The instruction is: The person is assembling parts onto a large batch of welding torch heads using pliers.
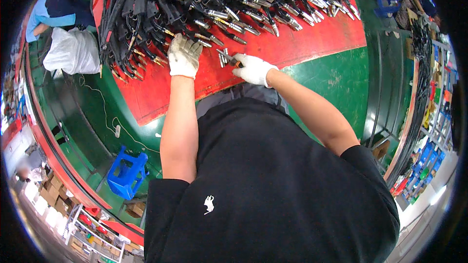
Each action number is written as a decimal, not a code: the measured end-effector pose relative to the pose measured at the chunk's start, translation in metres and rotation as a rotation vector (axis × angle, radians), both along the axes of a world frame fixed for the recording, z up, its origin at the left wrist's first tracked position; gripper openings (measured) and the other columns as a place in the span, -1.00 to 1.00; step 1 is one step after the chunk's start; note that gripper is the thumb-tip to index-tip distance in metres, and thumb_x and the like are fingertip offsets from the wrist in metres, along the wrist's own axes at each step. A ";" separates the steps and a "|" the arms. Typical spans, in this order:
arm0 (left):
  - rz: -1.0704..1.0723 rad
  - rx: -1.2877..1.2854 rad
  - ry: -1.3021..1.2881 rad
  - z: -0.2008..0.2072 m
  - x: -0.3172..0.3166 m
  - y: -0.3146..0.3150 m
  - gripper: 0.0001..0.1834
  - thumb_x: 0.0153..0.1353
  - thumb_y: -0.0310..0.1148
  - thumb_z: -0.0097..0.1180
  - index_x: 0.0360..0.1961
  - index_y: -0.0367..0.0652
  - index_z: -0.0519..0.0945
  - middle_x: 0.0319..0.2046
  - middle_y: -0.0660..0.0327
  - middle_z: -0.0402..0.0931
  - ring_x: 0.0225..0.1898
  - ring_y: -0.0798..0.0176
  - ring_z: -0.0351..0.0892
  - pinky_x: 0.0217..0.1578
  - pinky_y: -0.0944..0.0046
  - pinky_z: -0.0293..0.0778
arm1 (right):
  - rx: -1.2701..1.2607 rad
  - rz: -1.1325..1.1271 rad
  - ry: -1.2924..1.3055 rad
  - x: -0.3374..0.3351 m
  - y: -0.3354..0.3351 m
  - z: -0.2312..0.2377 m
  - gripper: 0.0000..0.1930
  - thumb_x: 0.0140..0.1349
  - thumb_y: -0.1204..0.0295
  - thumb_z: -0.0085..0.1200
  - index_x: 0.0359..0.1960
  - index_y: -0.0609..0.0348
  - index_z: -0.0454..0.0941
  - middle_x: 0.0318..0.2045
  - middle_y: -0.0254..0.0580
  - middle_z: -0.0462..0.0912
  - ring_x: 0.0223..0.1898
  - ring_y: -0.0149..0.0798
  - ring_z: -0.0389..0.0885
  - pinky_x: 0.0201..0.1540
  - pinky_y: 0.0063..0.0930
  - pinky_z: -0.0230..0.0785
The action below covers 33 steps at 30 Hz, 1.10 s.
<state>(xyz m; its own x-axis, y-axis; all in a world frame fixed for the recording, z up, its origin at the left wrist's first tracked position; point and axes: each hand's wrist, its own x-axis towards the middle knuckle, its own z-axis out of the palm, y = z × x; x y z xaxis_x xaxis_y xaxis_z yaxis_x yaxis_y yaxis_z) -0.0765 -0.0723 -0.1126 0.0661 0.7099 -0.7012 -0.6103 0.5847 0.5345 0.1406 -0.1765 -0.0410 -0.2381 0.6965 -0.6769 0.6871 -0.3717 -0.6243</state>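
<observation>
A pile of black welding torches point(165, 7) with cables, silver nozzles and brass ends covers the far part of a red table point(312, 44). My left hand point(184, 57), in a white glove with a soiled palm side, is at the pile's near edge. Its fingers curl around the brass-tipped end of one torch, which they partly cover. My right hand point(253, 70), also gloved, is closed around a small dark grey tool point(234, 61) whose exact kind I cannot make out. Several short silver metal sleeves point(223, 58) lie on the table beside the tool's tip.
A white sack point(73, 51) stands left of the table, near a person in light blue point(53, 12). A blue stool point(127, 173) is on the green floor at lower left, with a white cord point(105, 102) close by. More black cables hang on a rack point(421, 92) at right.
</observation>
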 end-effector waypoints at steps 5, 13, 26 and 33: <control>0.011 -0.033 -0.035 -0.004 0.007 0.017 -0.50 0.37 -0.03 0.03 0.11 -0.21 0.41 0.09 0.03 0.42 0.17 -0.06 0.42 0.26 -0.14 0.33 | -0.011 -0.015 -0.022 -0.002 0.006 -0.005 -0.43 0.27 0.20 0.04 0.25 0.27 0.41 0.05 0.32 0.60 0.13 0.22 0.56 0.21 -0.10 0.37; 0.096 -0.131 0.122 -0.018 0.010 0.032 -0.71 0.43 -0.09 0.04 -0.13 -0.10 0.49 -0.26 0.11 0.55 -0.25 -0.03 0.61 -0.22 -0.13 0.60 | 0.022 -0.051 -0.014 -0.008 0.008 -0.008 -0.50 0.28 0.21 0.01 0.20 0.21 0.45 -0.03 0.28 0.65 0.08 0.21 0.60 0.16 -0.07 0.40; -0.052 -0.085 0.094 0.020 0.006 0.035 -0.67 0.54 -0.17 -0.15 0.09 -0.18 0.41 -0.15 -0.04 0.58 -0.12 -0.15 0.66 -0.03 -0.20 0.59 | 0.096 -0.035 0.021 -0.021 0.009 0.003 -0.56 0.32 0.23 -0.01 0.17 0.18 0.46 -0.04 0.20 0.66 0.03 0.21 0.61 0.16 -0.03 0.40; -0.006 -0.124 0.092 0.025 0.007 0.037 -0.70 0.56 -0.17 -0.20 0.02 -0.17 0.41 -0.18 -0.02 0.58 -0.16 -0.11 0.66 -0.06 -0.13 0.60 | 0.285 -0.006 -0.076 -0.027 0.006 0.013 -0.65 0.35 0.26 -0.04 0.09 0.11 0.48 -0.16 0.15 0.66 -0.03 0.16 0.63 0.08 -0.04 0.45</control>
